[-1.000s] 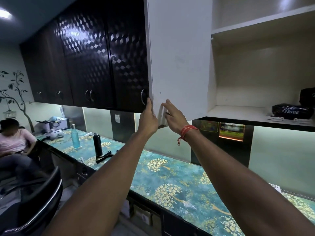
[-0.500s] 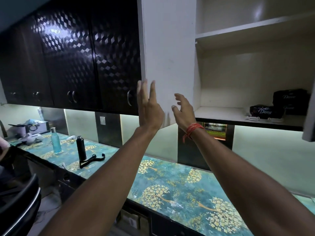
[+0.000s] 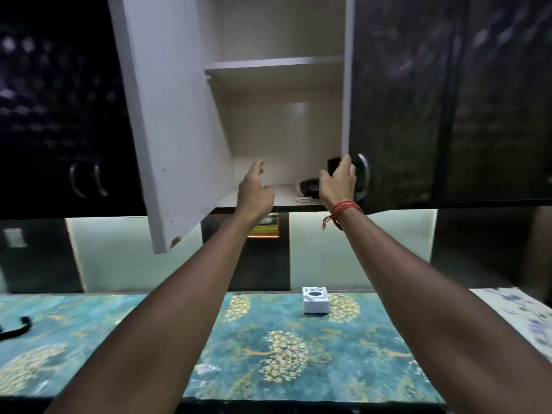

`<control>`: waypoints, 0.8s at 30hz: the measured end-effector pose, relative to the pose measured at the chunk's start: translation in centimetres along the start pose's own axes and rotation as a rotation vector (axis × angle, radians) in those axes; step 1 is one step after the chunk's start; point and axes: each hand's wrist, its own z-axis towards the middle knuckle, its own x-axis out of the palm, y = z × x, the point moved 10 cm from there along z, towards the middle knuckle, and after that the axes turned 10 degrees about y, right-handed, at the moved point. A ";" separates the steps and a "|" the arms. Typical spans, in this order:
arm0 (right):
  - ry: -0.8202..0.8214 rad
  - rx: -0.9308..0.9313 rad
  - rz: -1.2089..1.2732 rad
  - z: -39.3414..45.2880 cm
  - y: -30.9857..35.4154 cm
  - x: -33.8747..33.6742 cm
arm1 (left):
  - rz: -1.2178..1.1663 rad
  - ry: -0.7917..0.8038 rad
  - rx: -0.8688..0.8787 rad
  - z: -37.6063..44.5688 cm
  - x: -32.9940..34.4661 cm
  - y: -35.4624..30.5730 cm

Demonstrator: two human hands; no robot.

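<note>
An overhead cabinet stands open, showing a white inner shelf (image 3: 274, 65). Its left door (image 3: 167, 130) is swung out towards me, white side showing. The right door (image 3: 397, 109) shows its dark glossy face, with a metal handle (image 3: 363, 174) near its free edge. My right hand (image 3: 339, 186), with a red thread at the wrist, grips that free edge just beside the handle. My left hand (image 3: 257, 186) hovers in the opening near the left door, fingers loosely curled and holding nothing. Dark packages (image 3: 310, 186) lie on the bottom shelf, partly hidden by my right hand.
A small white box (image 3: 316, 300) stands on the teal tree-patterned counter (image 3: 268, 354) below. Closed dark cabinets with handles (image 3: 86, 180) run to the left. A black strap (image 3: 15, 327) lies at the counter's left edge. A white patterned surface (image 3: 525, 318) lies at the right.
The view has swung right, away from the seated person and bottles. My hands left the left door's lower edge; the right one now holds the right door, which has come into view.
</note>
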 end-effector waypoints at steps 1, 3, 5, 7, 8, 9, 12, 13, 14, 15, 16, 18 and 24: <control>-0.011 0.001 -0.009 0.0 -0.3 -0.8 | -0.007 0.006 -0.005 0.2 0.6 0.0; -0.006 -0.021 -0.069 0.0 -0.3 -1.5 | -0.012 0.011 -0.016 0.4 1.1 0.2; 0.029 -0.016 -0.088 -0.1 -0.3 -1.6 | -0.016 0.001 -0.056 0.5 0.8 1.1; 0.066 -0.027 -0.062 -0.1 -0.2 -1.4 | -0.020 -0.029 -0.115 0.4 -0.2 2.6; 0.081 -0.056 -0.061 -0.1 0.1 -1.1 | -0.012 -0.053 -0.134 0.2 -1.0 3.2; 0.104 -0.089 -0.058 -0.3 0.6 -0.5 | -0.011 -0.081 -0.146 0.0 -1.9 3.8; 0.267 -0.179 0.023 -1.8 2.9 3.7 | 0.029 -0.183 -0.192 -1.2 -4.6 5.2; 0.337 -0.207 0.059 -2.7 4.0 5.6 | 0.050 -0.212 -0.211 -1.5 -5.4 5.5; 0.401 -0.238 0.095 -3.6 5.4 7.6 | 0.106 -0.219 -0.205 -1.7 -5.8 5.4; 0.451 -0.270 0.134 -4.6 6.9 9.5 | 0.180 -0.197 -0.172 -1.8 -5.7 5.0; 0.490 -0.306 0.172 -5.6 8.5 11.2 | 0.262 -0.149 -0.107 -1.7 -5.5 4.5; 0.548 -0.372 0.233 -7.4 11.5 14.1 | 0.197 -0.117 0.019 -2.0 -5.8 3.8; 0.578 -0.392 0.402 -8.6 14.5 18.8 | 0.444 -0.445 0.269 -7.8 -12.2 2.0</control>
